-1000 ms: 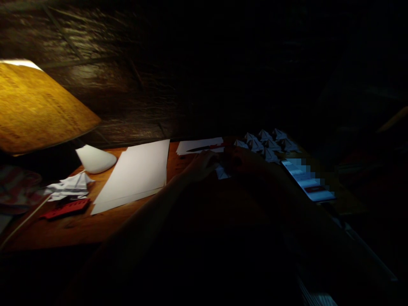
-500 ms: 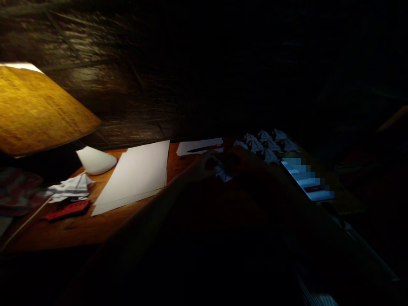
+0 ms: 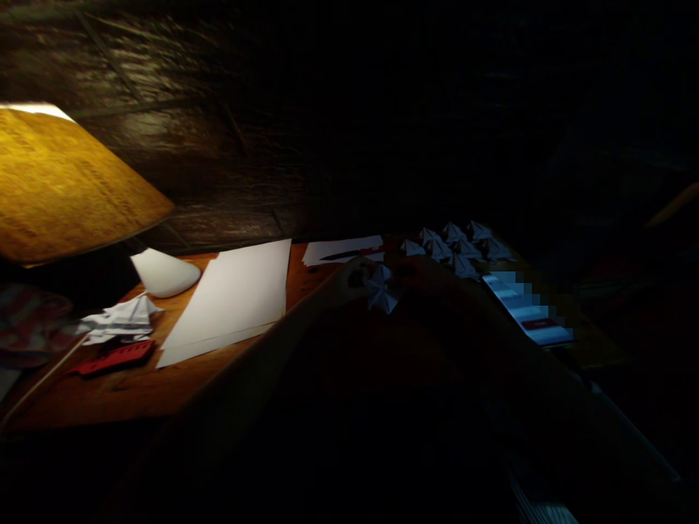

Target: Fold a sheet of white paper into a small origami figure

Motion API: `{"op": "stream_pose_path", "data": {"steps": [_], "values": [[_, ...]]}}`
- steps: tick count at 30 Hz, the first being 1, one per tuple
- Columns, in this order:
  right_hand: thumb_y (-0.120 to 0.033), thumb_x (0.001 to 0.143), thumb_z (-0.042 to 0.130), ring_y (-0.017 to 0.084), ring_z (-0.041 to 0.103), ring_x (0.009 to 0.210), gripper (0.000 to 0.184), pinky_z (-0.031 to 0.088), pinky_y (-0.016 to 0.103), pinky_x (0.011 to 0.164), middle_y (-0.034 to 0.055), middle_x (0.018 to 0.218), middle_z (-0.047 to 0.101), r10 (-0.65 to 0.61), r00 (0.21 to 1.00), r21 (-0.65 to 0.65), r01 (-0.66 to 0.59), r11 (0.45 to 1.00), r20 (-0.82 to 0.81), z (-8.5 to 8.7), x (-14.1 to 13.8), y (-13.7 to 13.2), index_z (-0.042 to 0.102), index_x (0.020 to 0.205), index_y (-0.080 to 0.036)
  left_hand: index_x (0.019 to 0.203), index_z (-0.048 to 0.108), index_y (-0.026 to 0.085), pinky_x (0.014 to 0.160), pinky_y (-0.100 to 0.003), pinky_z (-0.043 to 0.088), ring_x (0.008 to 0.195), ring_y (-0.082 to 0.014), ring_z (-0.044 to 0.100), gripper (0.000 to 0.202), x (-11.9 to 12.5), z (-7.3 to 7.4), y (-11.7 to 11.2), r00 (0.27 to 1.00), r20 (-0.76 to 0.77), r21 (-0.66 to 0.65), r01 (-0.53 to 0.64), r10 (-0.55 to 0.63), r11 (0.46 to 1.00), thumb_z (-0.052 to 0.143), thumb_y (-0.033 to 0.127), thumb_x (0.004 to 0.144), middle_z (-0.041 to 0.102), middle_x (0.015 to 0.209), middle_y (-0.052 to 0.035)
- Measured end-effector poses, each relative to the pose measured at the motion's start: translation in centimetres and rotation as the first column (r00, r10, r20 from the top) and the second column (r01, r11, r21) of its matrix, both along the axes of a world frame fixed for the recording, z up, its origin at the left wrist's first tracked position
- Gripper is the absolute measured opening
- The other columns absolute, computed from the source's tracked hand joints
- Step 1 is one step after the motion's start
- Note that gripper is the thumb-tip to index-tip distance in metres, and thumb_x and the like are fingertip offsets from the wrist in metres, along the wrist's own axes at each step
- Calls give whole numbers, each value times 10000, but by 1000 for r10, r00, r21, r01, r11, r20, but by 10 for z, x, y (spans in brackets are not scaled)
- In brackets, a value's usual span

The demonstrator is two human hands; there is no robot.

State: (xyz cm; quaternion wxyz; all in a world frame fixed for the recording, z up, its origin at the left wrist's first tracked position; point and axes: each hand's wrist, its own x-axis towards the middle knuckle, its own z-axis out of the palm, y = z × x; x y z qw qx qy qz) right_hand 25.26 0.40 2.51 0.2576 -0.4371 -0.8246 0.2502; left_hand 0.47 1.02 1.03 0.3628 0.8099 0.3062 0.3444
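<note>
Between my two hands, in the dark middle of the table, is a small folded paper star (image 3: 383,290) with creases running out from its centre. My left hand (image 3: 348,282) pinches its left side, fingers curled. On its right side my right hand (image 3: 418,276) also grips it, though deep shadow hides most of those fingers. Just beyond my hands lies a knife (image 3: 344,255) with a dark blade and a red handle, on a small stack of cut paper (image 3: 322,251). Several finished-looking folded paper pieces (image 3: 456,247) stand grouped to the right.
Large white sheets (image 3: 234,291) lie left of my hands. Further left are a lamp with a yellow shade (image 3: 70,189) and white base (image 3: 164,274), crumpled paper (image 3: 123,320) and a red object (image 3: 114,358). A lit phone (image 3: 524,309) lies at right on the wooden table (image 3: 109,400).
The folded paper between my hands has opened out and turned, so its star-shaped face shows larger and higher. Both hands have stayed in nearly the same place.
</note>
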Motion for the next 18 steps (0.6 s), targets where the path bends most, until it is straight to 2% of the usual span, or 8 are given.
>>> {"op": "stream_pose_path", "data": {"steps": [2, 5, 7, 11, 15, 18], "values": [[-426, 819, 703, 182, 624, 745, 253, 449, 299, 673, 26, 828, 704, 32, 991, -6, -33, 999, -133, -2, -1, 3, 710, 899, -186, 1145, 577, 176, 763, -312, 497, 838, -159, 557, 498, 0, 1, 0, 999, 33, -13, -13, 13, 1000, 778, 297, 706, 574, 913, -15], [-467, 829, 686, 174, 612, 743, 289, 457, 303, 685, 17, 814, 682, 59, 964, -33, -70, 997, -259, -2, -2, 4, 690, 864, -180, 1068, 591, 180, 837, -349, 528, 924, -188, 612, 385, 2, 2, 0, 995, 87, -56, -40, 45, 998, 754, 314, 745, 644, 986, -45], [-506, 823, 694, 177, 614, 753, 328, 462, 310, 702, 20, 810, 679, 59, 954, -48, -76, 996, -293, 0, -2, 3, 693, 840, -179, 993, 597, 175, 807, -345, 545, 891, -187, 637, 321, 4, 1, 0, 992, 109, -99, -45, 55, 994, 750, 343, 766, 670, 956, -50], [-532, 841, 680, 196, 638, 806, 347, 489, 337, 759, 38, 841, 703, 58, 944, -72, -86, 994, -324, 0, -4, 4, 707, 842, -187, 913, 604, 162, 719, -321, 555, 780, -167, 648, 342, 10, -3, 0, 990, 118, -186, -48, 71, 981, 800, 368, 722, 683, 855, -29], [-509, 910, 584, 221, 670, 924, 343, 522, 391, 851, 78, 996, 731, 20, 910, -105, -69, 992, -414, -5, -6, 7, 696, 964, -189, 1004, 658, 154, 786, -369, 573, 877, -214, 679, 421, 12, -1, -2, 977, 180, -205, -80, 118, 975, 826, 378, 689, 734, 965, -68], [-484, 844, 686, 245, 673, 984, 433, 537, 423, 862, 100, 1102, 713, -26, 917, -93, -12, 996, -398, -7, -5, 4, 642, 1159, -190, 1061, 681, 155, 817, -396, 574, 920, -244, 687, 440, 12, 4, -5, 954, 196, -202, -189, 229, 961, 822, 368, 702, 746, 1019, -89]]}}
